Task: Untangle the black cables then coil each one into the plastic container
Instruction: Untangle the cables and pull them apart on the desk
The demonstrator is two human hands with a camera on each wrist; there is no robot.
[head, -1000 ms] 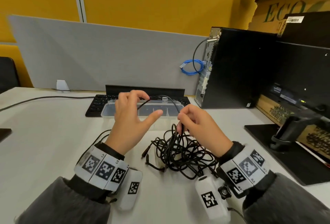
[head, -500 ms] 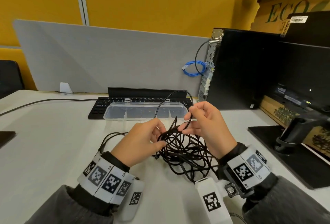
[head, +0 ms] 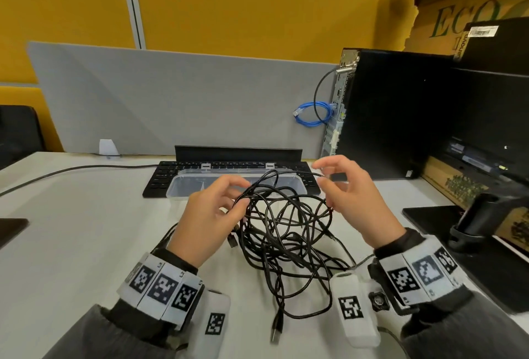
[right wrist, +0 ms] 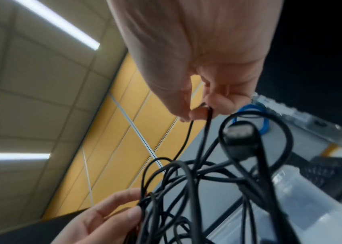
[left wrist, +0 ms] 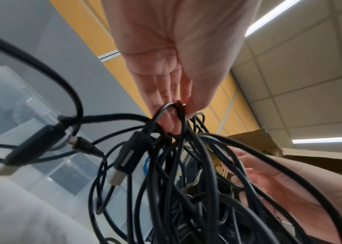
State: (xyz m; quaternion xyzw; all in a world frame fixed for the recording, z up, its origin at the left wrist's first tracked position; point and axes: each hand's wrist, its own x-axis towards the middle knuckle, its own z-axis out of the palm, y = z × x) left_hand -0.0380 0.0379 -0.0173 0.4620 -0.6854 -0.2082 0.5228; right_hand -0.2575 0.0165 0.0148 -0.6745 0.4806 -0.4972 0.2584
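Note:
A tangle of black cables [head: 286, 232] is lifted off the white desk between my hands, with USB plugs dangling [head: 276, 330]. My left hand [head: 229, 201] pinches a bunch of strands at the tangle's left top; in the left wrist view its fingertips [left wrist: 172, 118] curl round several loops [left wrist: 172, 148]. My right hand [head: 335, 184] pinches one thin strand at the upper right; the right wrist view shows thumb and fingertips [right wrist: 199, 113] closed on that cable [right wrist: 186, 140]. The clear plastic container [head: 186, 187] lies open just behind the hands.
A black keyboard [head: 160, 178] lies behind the container. A black computer tower [head: 400, 112] with a blue cable loop [head: 312, 114] stands at the right rear. A monitor stand [head: 472, 224] and cardboard box [head: 458, 15] are at the right. A grey divider [head: 171, 101] backs the desk.
Both hands have lifted the tangle higher and drawn apart, spreading the loops. The right hand moved right and up with one strand; more cable now hangs toward me.

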